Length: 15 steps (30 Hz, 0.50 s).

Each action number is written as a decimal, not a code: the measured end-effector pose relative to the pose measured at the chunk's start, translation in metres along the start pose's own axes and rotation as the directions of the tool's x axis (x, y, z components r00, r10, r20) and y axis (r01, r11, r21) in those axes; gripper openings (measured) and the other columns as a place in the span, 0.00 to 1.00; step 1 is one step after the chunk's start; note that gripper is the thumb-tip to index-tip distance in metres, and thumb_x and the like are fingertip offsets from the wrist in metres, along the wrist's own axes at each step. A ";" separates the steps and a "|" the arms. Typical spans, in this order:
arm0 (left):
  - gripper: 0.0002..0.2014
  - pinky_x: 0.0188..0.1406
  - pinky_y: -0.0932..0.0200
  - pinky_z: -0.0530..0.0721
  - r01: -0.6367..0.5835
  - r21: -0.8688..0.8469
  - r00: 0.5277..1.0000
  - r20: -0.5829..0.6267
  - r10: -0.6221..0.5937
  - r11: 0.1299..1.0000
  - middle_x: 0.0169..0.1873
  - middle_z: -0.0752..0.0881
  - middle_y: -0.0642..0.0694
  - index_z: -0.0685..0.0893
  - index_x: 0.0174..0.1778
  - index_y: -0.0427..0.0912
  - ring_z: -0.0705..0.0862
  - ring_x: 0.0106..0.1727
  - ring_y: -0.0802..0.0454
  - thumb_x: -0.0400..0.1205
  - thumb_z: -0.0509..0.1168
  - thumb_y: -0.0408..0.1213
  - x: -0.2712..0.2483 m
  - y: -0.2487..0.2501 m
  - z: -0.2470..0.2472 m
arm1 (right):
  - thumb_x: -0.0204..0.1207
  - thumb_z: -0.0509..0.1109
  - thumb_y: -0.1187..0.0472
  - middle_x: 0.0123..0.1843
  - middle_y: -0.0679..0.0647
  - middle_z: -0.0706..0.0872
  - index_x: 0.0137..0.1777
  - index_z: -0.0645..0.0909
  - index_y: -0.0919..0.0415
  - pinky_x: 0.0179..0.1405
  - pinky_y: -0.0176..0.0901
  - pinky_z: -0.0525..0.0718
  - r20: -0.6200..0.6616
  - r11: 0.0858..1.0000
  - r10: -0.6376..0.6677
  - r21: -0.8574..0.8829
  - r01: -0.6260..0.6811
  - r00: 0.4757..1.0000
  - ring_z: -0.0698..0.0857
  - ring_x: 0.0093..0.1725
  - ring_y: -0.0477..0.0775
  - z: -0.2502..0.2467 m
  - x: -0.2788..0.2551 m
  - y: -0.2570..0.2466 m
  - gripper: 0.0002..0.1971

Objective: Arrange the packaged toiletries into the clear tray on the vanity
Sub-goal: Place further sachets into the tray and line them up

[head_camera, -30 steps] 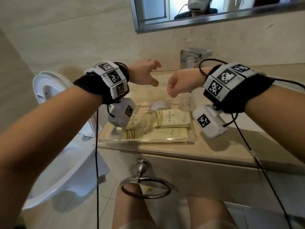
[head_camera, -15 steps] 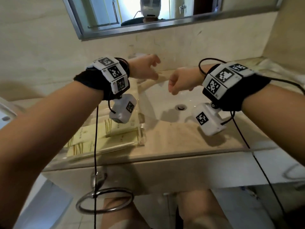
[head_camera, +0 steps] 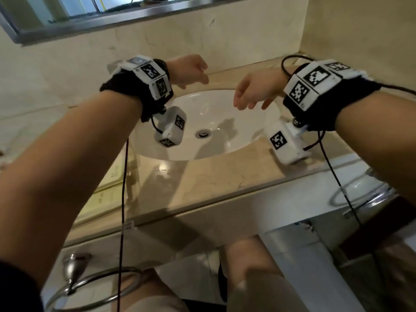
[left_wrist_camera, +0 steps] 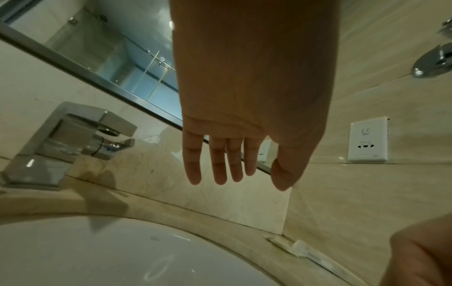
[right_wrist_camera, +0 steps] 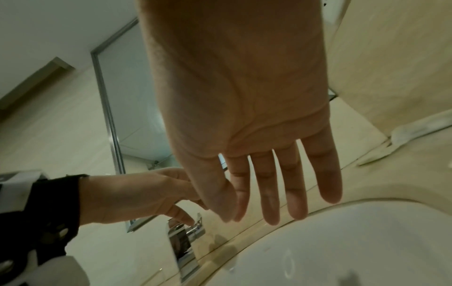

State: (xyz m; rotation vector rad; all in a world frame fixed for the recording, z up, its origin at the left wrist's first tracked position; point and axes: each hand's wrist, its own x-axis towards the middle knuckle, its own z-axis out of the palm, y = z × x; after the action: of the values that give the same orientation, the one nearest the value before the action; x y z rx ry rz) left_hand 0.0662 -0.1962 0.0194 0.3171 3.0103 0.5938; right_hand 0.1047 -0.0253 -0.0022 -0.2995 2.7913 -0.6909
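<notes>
The clear tray [head_camera: 134,176] stands on the vanity at the left, mostly hidden behind my left forearm. Cream packets [head_camera: 105,197] lie in it. My left hand [head_camera: 191,72] hovers over the far rim of the sink, fingers straight [left_wrist_camera: 220,164] and empty. My right hand [head_camera: 252,95] hangs over the basin, also empty with its fingers [right_wrist_camera: 271,195] spread. A long wrapped packet [left_wrist_camera: 310,253] lies on the counter by the back right corner. From the right wrist a white packet [right_wrist_camera: 420,126] shows on the counter to the right of that hand.
A white sink basin [head_camera: 216,113] with a drain [head_camera: 203,133] lies under both hands. A chrome faucet [left_wrist_camera: 66,143] stands at its back. A wall outlet [left_wrist_camera: 368,139] is on the right wall. A towel ring [head_camera: 90,287] hangs below the counter.
The view has swung right, from the tray to the sink. Both hands moved with it to above the basin, and the right hand's fingers have uncurled.
</notes>
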 end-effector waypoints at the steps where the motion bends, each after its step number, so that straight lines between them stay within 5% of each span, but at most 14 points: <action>1: 0.25 0.59 0.53 0.79 0.001 -0.012 1.000 0.007 -0.001 1.000 0.71 0.74 0.44 0.67 0.76 0.42 0.76 0.65 0.46 0.82 0.63 0.37 0.006 0.003 0.002 | 0.77 0.69 0.59 0.43 0.44 0.83 0.52 0.83 0.54 0.57 0.52 0.85 -0.003 1.000 0.012 0.012 -0.012 1.000 0.83 0.52 0.50 -0.002 0.002 0.007 0.06; 6: 0.24 0.51 0.55 0.78 -0.006 -0.067 0.999 0.045 0.009 0.998 0.55 0.76 0.46 0.70 0.75 0.41 0.76 0.55 0.50 0.82 0.63 0.37 0.033 0.023 0.018 | 0.76 0.69 0.60 0.44 0.48 0.85 0.52 0.83 0.56 0.44 0.46 0.85 -0.048 0.990 0.095 0.112 -0.089 0.994 0.84 0.50 0.51 -0.009 0.015 0.038 0.07; 12: 0.24 0.56 0.52 0.81 -0.057 -0.072 0.995 0.082 0.063 0.996 0.66 0.78 0.42 0.70 0.74 0.41 0.78 0.58 0.48 0.81 0.64 0.36 0.064 0.049 0.038 | 0.79 0.67 0.64 0.36 0.49 0.81 0.55 0.83 0.61 0.36 0.41 0.80 -0.094 0.967 0.225 0.147 -0.210 0.970 0.81 0.39 0.49 -0.023 0.027 0.076 0.07; 15: 0.24 0.58 0.50 0.82 -0.068 -0.050 0.989 0.127 0.074 0.996 0.67 0.78 0.41 0.70 0.74 0.42 0.79 0.63 0.45 0.81 0.64 0.37 0.079 0.058 0.053 | 0.79 0.66 0.66 0.36 0.51 0.81 0.59 0.83 0.65 0.40 0.44 0.80 -0.129 0.949 0.299 0.149 -0.279 0.946 0.81 0.47 0.54 -0.033 0.026 0.098 0.11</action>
State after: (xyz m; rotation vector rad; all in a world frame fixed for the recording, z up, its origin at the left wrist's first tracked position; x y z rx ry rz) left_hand 0.0053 -0.1073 -0.0085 0.4440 2.8681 0.6203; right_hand 0.0569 0.0668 -0.0263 0.1941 2.8271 -0.8442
